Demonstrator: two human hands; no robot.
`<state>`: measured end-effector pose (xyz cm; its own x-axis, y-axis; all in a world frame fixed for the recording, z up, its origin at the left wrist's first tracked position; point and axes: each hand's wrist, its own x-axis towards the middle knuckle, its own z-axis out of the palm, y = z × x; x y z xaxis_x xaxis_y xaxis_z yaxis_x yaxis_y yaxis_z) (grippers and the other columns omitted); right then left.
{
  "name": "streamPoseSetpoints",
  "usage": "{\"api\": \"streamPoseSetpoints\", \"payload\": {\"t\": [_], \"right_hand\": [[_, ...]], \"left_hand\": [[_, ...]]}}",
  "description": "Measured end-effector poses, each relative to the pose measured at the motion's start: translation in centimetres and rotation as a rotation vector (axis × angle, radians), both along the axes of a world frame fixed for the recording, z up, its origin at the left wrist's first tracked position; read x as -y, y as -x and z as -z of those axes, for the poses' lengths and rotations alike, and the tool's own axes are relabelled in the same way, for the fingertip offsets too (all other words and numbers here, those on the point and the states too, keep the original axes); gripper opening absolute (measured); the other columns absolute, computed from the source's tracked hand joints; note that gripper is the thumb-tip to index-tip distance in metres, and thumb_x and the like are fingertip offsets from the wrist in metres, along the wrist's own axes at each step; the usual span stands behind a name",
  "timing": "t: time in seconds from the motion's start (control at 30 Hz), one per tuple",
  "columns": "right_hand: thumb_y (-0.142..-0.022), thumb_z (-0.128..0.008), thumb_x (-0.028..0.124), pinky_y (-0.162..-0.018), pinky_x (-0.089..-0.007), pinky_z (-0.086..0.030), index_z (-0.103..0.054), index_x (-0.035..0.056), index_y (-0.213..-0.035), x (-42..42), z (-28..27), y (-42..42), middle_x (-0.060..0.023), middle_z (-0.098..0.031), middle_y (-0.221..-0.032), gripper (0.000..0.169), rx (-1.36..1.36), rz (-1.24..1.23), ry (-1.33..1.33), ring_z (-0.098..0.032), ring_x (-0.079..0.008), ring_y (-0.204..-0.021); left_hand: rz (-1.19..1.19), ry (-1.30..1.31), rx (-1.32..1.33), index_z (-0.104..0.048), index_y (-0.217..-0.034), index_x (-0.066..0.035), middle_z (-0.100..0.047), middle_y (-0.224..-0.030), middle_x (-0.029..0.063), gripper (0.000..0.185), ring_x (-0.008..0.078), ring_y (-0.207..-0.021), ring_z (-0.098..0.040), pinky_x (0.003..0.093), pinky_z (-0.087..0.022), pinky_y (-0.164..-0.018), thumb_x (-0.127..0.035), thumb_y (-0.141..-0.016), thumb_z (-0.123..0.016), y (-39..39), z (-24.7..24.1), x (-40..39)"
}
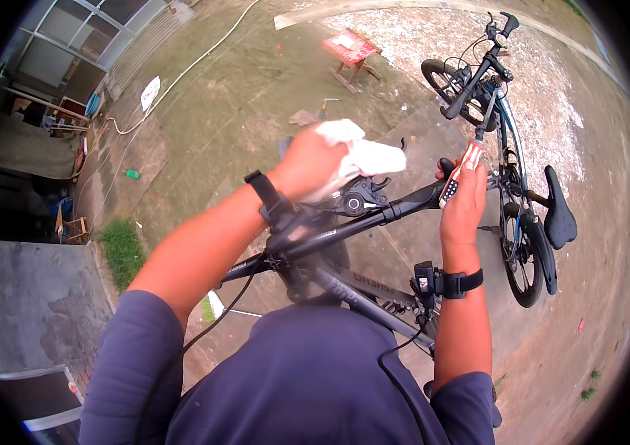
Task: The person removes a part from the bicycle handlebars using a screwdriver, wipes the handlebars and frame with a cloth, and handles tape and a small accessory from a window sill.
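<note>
My left hand [312, 161] grips a crumpled white cloth [376, 156], slightly blurred, above the handlebar [337, 236] of a dark bicycle before me. Just below the cloth sits the bar's shifter and brake lever unit [356, 203]. My right hand [466, 186] is closed around a tool with a stars-and-stripes handle [469, 158], next to the black rubber grip [429, 194]. A grey shaft extends upward from that handle; its tip overlaps the bicycle behind, so I cannot tell the tool's exact kind. Below the bar runs the grey frame tube [370, 308].
A second bicycle [506, 128] with a black saddle [559, 214] stands at right. Ahead is a small stool with a red patterned top [351, 47]. A hand tool [323, 107] lies on the ground. A pale hose [181, 75] crosses the left; a green-bristled broom [212, 306] lies lower left.
</note>
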<state>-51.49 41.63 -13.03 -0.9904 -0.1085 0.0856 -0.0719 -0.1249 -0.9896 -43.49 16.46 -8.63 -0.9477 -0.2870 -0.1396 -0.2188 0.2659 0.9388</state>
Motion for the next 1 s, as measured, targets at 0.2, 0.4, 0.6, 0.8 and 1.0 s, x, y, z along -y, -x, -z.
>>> {"api": "streamPoseSetpoints", "payload": {"t": [0.2, 0.4, 0.6, 0.8, 1.0], "right_hand": [[-0.113, -0.042, 0.031, -0.076, -0.0301, -0.053, -0.056, 0.0039, -0.117, 0.0, 0.2, 0.1, -0.0121, -0.069, -0.103, 0.031, 0.048, -0.03, 0.028, -0.067, -0.016, -0.086], [-0.113, -0.042, 0.032, -0.076, -0.0299, -0.053, -0.056, 0.0038, -0.117, -0.1, 0.9, 0.1, -0.0125, -0.07, -0.104, 0.031, 0.034, -0.029, 0.039, -0.067, -0.0156, -0.086], [-0.112, -0.047, 0.034, -0.071, -0.031, -0.053, -0.056, 0.0032, -0.115, -0.1, 0.8, 0.2, -0.0096, -0.07, -0.099, 0.032, 0.022, -0.01, 0.031, -0.066, -0.0141, -0.081], [-0.112, -0.048, 0.033, -0.071, -0.0307, -0.053, -0.059, 0.0018, -0.118, -0.1, 0.8, 0.2, -0.0086, -0.069, -0.098, 0.034, 0.024, -0.025, 0.051, -0.067, -0.0142, -0.079], [-0.112, -0.048, 0.031, -0.071, -0.0301, -0.053, -0.06, 0.0008, -0.122, -0.1, 0.9, 0.0, -0.0083, -0.068, -0.101, 0.034, 0.027, -0.028, 0.086, -0.066, -0.0139, -0.081]], "left_hand": [[0.287, 0.177, -0.042, -0.063, -0.128, 0.0, -0.072, -0.123, 0.0107, 0.035, 0.0231, -0.117, -0.07, 0.0363, -0.056, -0.101, -0.015, -0.098, -0.073, -0.7, -4.6, -1.2], [0.517, 0.619, 0.075, -0.07, -0.116, -0.008, -0.073, -0.11, 0.0125, 0.03, 0.034, -0.102, -0.071, 0.0404, -0.056, -0.089, -0.025, -0.092, -0.075, 0.2, -2.6, -4.3], [0.496, 1.034, -0.02, -0.071, -0.111, -0.01, -0.072, -0.102, 0.0149, 0.033, 0.0366, -0.088, -0.071, 0.0443, -0.058, -0.078, -0.034, -0.09, -0.078, 0.7, -2.6, -6.7], [-0.068, 0.288, -0.357, -0.064, -0.121, -0.003, -0.076, -0.109, 0.0114, 0.034, 0.0232, -0.097, -0.075, 0.0348, -0.059, -0.083, -0.022, -0.097, -0.078, 2.1, -3.6, -4.9], [0.451, 0.526, 0.091, -0.055, -0.147, -0.006, -0.07, -0.132, 0.0133, 0.066, 0.0241, -0.121, -0.068, 0.0378, -0.054, -0.103, -0.02, -0.089, -0.084, -2.0, -5.2, -4.4]]}}
